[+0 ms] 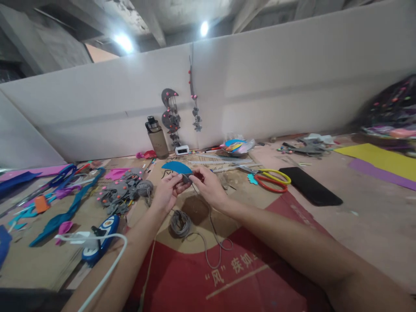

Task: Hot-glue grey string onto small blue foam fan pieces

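Fingers of my left hand (pixel 169 187) pinch a small dark grey piece (pixel 186 178), possibly felt. Right beside it, my right hand (pixel 209 185) is closed, its fingertips at the piece's right edge; a thin grey cord (pixel 205 242) runs down from there. What exactly the right fingers grip is partly hidden. A blue crescent-shaped piece (pixel 177 167) shows just beyond the left fingertips; whether it is held or lies on the table, I cannot tell. Below the hands, a coil of grey cord (pixel 180 223) lies on the cardboard.
Scissors with red and yellow handles (pixel 272 180) and a black phone (pixel 310 186) lie to the right. Left are grey decorated pieces (pixel 121 190), a blue-and-white oval object (pixel 100 240) and coloured scraps. A bottle (pixel 157 138) stands by the white panel (pixel 276 91).
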Action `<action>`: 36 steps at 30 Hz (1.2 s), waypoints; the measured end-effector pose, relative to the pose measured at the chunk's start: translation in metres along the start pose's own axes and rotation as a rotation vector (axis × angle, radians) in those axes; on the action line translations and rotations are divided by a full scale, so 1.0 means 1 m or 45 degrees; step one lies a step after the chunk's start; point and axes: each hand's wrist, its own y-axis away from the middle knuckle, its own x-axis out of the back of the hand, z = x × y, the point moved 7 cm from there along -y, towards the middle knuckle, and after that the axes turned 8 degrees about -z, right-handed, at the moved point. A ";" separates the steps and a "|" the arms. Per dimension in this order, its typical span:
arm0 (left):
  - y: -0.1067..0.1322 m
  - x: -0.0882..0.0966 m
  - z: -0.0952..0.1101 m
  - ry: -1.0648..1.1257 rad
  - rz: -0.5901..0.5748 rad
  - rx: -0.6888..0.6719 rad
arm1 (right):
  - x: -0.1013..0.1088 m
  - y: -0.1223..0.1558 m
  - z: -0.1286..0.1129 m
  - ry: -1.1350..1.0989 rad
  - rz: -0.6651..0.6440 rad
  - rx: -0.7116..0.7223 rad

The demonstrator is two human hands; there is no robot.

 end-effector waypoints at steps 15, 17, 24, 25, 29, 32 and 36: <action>0.001 0.005 -0.004 0.270 0.199 0.139 | -0.007 -0.005 0.007 -0.353 -0.005 -0.157; 0.002 0.004 -0.004 0.319 0.220 0.166 | -0.010 0.000 0.004 -0.414 -0.001 -0.099; 0.004 -0.001 -0.007 0.311 0.177 0.234 | -0.011 0.006 -0.005 -0.471 -0.080 0.060; 0.004 0.000 -0.007 0.297 0.178 0.244 | -0.010 0.006 -0.005 -0.455 -0.104 0.072; 0.003 0.003 -0.009 0.254 0.205 0.257 | -0.007 0.005 -0.004 -0.395 -0.172 0.089; 0.003 0.002 -0.010 0.232 0.206 0.264 | -0.009 0.006 0.001 -0.418 -0.192 0.065; 0.004 0.003 -0.014 0.234 0.231 0.292 | -0.011 0.008 0.009 -0.460 -0.166 -0.011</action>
